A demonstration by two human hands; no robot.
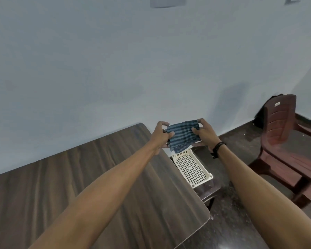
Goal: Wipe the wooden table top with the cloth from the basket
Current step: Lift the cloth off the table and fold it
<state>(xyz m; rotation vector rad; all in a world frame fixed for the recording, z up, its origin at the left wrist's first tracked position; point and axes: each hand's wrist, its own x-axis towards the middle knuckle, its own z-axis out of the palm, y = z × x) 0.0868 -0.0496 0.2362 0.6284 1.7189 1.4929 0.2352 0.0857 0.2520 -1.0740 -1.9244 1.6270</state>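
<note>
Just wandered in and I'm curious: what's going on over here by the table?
A person holds a blue striped cloth up in the air, the left grip pinching one end and the right grip the other. It hangs over a white basket that sits on a low dark stand beside the wooden table. The cloth is off the table top, so wiping has not started.

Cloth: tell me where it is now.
Head view, centre: the striped cloth is held between left hand and right hand, above the white basket beside the table's right edge.
</note>
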